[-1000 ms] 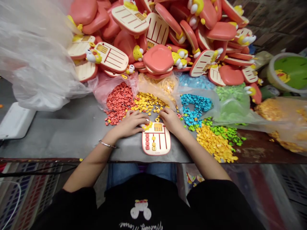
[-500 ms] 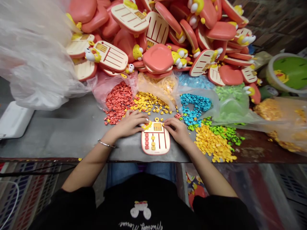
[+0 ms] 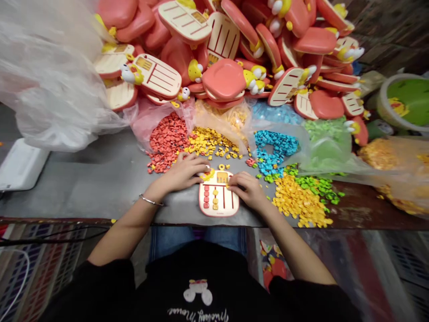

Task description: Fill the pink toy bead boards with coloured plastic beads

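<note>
A cream and coral abacus toy (image 3: 218, 199) lies flat on the grey table (image 3: 100, 179) in front of me, with red and yellow beads in its two left slots. My left hand (image 3: 182, 172) rests curled on the toy's top left corner, by its yellow chick head. My right hand (image 3: 246, 188) pinches at the toy's right side, its fingertips closed over a small piece I cannot make out. Loose piles of red beads (image 3: 166, 139), yellow beads (image 3: 208, 143), blue beads (image 3: 273, 150), green beads (image 3: 315, 183) and orange-yellow beads (image 3: 300, 203) lie just beyond.
A tall heap of coral abacus toys (image 3: 231, 49) fills the back of the table. A large clear plastic bag (image 3: 43, 76) is at left, a white object (image 3: 20, 165) beside it. A green-lined tub (image 3: 407, 100) stands at far right. The table edge runs just below the toy.
My right hand has drawn back from the yellow bead pile to the toy's right slots. The left hand has stayed on the toy's top.
</note>
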Demonstrator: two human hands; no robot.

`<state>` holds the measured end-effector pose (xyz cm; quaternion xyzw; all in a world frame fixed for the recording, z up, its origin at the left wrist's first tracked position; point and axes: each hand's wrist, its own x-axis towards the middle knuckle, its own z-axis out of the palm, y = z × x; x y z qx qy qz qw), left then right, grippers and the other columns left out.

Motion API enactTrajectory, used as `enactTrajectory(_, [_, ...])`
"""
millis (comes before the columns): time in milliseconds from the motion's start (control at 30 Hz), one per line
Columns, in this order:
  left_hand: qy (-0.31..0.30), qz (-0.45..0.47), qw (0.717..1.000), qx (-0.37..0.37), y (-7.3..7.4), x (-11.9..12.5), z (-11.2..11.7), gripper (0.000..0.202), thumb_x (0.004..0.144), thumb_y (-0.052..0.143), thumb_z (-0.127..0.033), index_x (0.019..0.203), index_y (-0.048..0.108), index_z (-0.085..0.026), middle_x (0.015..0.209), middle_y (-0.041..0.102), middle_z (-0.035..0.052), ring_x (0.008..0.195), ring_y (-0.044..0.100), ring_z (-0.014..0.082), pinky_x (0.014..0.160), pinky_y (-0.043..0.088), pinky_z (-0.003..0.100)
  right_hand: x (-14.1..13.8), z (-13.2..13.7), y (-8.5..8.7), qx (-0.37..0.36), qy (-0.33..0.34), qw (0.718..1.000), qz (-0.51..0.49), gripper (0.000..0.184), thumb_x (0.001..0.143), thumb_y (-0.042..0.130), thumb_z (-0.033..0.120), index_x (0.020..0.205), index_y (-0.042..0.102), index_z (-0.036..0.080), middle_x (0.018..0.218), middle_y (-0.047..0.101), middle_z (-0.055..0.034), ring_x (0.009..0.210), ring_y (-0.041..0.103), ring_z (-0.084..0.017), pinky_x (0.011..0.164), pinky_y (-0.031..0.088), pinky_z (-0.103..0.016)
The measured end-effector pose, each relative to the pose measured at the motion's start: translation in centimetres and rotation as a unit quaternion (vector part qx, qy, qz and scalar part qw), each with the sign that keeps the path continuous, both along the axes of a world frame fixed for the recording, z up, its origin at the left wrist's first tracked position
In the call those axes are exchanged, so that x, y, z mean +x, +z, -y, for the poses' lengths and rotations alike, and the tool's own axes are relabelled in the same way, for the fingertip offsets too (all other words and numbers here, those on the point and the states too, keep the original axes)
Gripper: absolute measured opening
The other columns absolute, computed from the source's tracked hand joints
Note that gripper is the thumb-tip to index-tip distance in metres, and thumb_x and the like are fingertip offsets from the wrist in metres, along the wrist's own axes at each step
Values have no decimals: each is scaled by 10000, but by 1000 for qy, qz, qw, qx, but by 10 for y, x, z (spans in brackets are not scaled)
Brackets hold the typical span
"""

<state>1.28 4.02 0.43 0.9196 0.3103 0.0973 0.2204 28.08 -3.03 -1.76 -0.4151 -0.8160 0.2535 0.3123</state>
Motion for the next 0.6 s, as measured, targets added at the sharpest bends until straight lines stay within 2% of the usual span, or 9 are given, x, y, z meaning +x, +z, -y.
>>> enactTrajectory(100, [-2,1,1000,0,0,-1,0,213,939,602,-347,1129,656,-269,1351,607,16,1164,493,250,909,236,424,-20,-2,-5,6,6,1000,-28,100,943,589,269,962,676,224,911,721,-63,869,638,-223,816,516,-402])
enactTrajectory(167, [-4,1,1000,-1,0,-1,-1,217,944,592,-352,1136,656,-274,1354,606,18,1157,495,250,907,238,425,-30,-4,-4,-4,42,998,-41,134,956,562,262,988,687,225,941,732,-63,906,649,-221,872,510,-416])
enactTrajectory(233, [-6,0,1000,-1,0,-1,-1,218,949,583,-358,1139,656,-279,1357,606,19,1151,495,252,904,240,426,-30,-4,1,-43,82,995,-48,153,957,563,273,1020,696,229,971,737,-59,943,658,-214,912,504,-412])
enactTrajectory(300, [-6,-2,1000,-2,0,-2,-1,221,953,575,-365,1140,654,-279,1361,604,22,1148,493,256,905,242,429,-19,-4,7,-86,90,990,-60,176,948,581,300,1067,696,239,1006,739,-54,970,665,-209,909,512,-394])
enactTrajectory(367, [-5,-2,1000,-4,0,-2,-1,229,955,568,-372,1146,650,-277,1370,597,24,1153,489,259,911,242,430,1,-5,11,-90,19,993,-73,185,941,587,322,1066,700,247,1004,740,-50,956,673,-211,869,528,-381])
enactTrajectory(433, [-7,1,1000,-7,0,-2,-1,241,954,566,-380,1158,644,-280,1373,594,26,1161,488,259,913,241,430,25,-10,13,-46,-106,992,-60,171,938,577,323,1009,712,245,974,739,-52,911,676,-220,839,529,-385])
enactTrajectory(500, [-10,6,1000,-9,0,-2,0,254,950,567,-390,1169,636,-282,1372,594,27,1169,490,259,912,241,428,49,-18,13,1,-204,979,-2,173,934,564,309,952,717,232,936,730,-62,874,666,-233,818,522,-394])
enactTrajectory(600, [-11,11,1000,-9,2,-2,0,269,943,564,-396,1177,626,-280,1364,596,32,1181,492,259,911,241,425,81,-35,7,45,-264,959,91,220,927,507,257,974,716,207,940,698,-96,898,642,-260,825,516,-412])
